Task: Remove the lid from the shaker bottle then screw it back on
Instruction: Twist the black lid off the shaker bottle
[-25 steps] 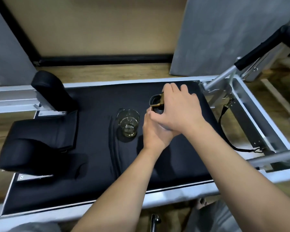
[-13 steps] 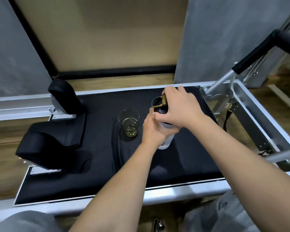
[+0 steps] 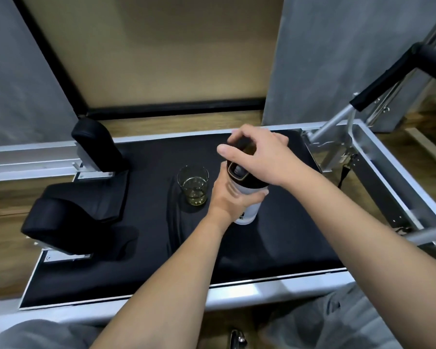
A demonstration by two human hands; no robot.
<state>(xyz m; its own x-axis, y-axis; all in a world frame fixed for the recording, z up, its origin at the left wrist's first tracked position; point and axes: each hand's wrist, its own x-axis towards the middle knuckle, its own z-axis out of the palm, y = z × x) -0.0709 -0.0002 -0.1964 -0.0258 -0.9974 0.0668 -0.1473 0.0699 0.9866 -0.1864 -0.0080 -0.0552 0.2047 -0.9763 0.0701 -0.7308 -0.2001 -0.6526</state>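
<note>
A white shaker bottle (image 3: 248, 210) stands upright on the black padded carriage (image 3: 275, 238). My left hand (image 3: 228, 195) wraps around its body from the left. The dark lid (image 3: 252, 181) with a gold-edged flip cap (image 3: 238, 170) sits on top of the bottle. My right hand (image 3: 259, 157) is over the lid from above, fingers curled around its far rim, thumb lifted clear. Much of the lid is hidden under that hand.
A glass (image 3: 193, 184) with a little yellowish liquid stands just left of the bottle. Black shoulder rests (image 3: 96, 144) and a headrest (image 3: 61, 217) lie to the left. A metal frame rail (image 3: 393, 177) and a padded bar (image 3: 388, 79) are at the right.
The flip cap has turned from the far side round to the near left. My right hand has shifted its hold on the lid and its thumb has lifted. The camera has moved closer.
</note>
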